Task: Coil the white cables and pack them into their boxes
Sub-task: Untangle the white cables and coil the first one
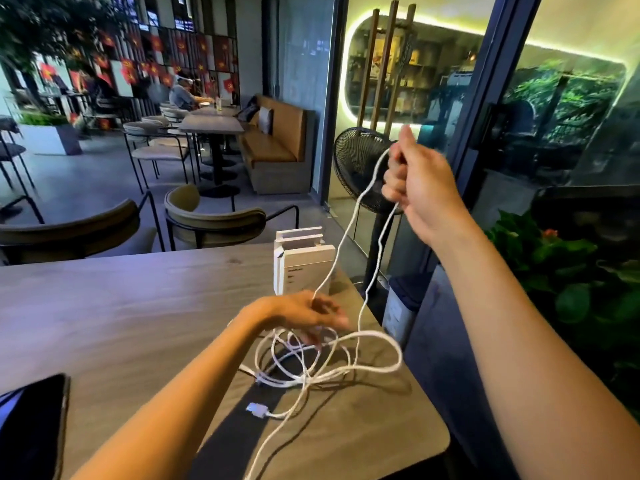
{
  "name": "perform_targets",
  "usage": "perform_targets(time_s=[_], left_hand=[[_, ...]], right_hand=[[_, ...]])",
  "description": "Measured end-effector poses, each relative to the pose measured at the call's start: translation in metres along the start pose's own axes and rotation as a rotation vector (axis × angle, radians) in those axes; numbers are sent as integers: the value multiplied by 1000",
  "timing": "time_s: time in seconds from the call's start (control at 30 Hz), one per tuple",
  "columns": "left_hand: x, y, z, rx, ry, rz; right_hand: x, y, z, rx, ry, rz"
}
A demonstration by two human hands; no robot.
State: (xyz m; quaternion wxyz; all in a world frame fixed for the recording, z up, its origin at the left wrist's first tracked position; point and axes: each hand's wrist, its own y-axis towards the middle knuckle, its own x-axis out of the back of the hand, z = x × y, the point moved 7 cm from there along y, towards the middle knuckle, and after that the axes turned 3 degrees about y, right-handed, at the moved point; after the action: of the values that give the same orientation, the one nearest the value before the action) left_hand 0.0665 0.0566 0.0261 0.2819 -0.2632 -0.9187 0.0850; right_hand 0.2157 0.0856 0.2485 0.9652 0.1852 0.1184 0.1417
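A long white cable (349, 226) runs from my raised right hand (414, 180) down to my left hand (306, 315) and on into a loose tangle of loops (329, 362) on the wooden table (121, 306). My right hand is closed in a fist around the cable, high above the table's right edge. Just above the tangle, my left hand pinches the cable between its fingers. A white connector (256, 409) lies on the table nearer to me. Behind my left hand stand white boxes (301, 261), upright, the top of one open.
A dark phone (31, 424) lies at the table's near left. A black standing fan (363, 168) and a small bin (403, 306) stand past the table's right edge. Chairs (214, 216) face the far side. Plants fill the right.
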Motion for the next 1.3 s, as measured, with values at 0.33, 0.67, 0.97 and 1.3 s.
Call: perform_targets(time_s=[0.33, 0.67, 0.97, 1.3], left_hand=[[33, -22, 29, -42, -50, -183], [71, -38, -44, -315, -644, -515], [85, -56, -27, -382, -387, -859], [8, 3, 34, -76, -106, -353]], right_hand=[[64, 7, -20, 76, -499, -357], [-51, -54, -139, -456, -786, 620], [-62, -38, -136, -402, -276, 447], [-23, -20, -140, -418, 374, 55]])
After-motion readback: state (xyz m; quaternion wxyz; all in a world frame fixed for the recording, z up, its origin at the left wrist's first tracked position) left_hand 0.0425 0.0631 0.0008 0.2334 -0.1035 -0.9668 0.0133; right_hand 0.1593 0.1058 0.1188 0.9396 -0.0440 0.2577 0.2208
